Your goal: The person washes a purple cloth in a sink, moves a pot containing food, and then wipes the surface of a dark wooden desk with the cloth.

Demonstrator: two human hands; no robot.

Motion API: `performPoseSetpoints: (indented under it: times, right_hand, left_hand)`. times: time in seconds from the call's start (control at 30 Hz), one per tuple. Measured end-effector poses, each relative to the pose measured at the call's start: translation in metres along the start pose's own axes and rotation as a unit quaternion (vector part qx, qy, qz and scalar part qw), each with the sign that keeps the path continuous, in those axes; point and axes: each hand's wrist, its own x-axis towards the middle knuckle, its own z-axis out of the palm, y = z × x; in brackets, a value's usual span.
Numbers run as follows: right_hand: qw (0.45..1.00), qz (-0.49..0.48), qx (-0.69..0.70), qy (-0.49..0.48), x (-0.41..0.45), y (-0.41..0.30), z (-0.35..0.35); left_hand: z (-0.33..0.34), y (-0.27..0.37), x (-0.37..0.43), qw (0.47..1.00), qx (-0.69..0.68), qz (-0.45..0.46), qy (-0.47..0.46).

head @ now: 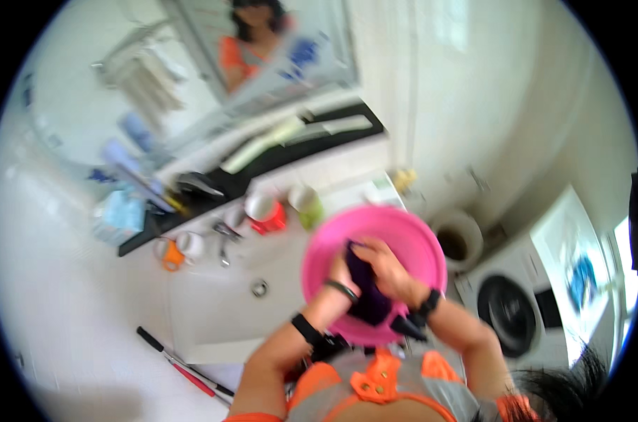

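Note:
A pink plastic basin [319, 253] stands at the right side of the white washbasin [208, 316], close in front of my body. Inside its rim, a dark purple cloth [369, 287] is bunched up between my two hands. My left hand [342, 277] grips the cloth from the left side. From the right, my right hand [387, 266] has its fingers closed over the upper part. Lower down, the cloth hangs toward the near wall of the basin. Motion blur hides the finer finger positions, and the basin's bottom is partly covered by cloth and hands.
Behind the washbasin stand a red mug [268, 215], a green cup [309, 211], an orange cup [171, 258] and a chrome faucet [225, 240]. A black shelf [255, 174] holds several items below a mirror [319, 31]. To the right is a front-loading washing machine [509, 316].

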Motion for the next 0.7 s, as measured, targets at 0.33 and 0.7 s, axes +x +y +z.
performPoseSetpoints:
  times: [0.33,0.7]
  right_hand:
    - [0.886,-0.172,-0.42,0.092,0.033,0.04,-0.013]
    - [0.729,-0.023,-0.683,-0.049,0.06,0.043,-0.072]
  left_hand:
    - [0.024,-0.018,-0.025,0.998,-0.06,-0.016,0.002]
    - [-0.002,0.0,-0.022,0.958,0.226,-0.144,0.101]
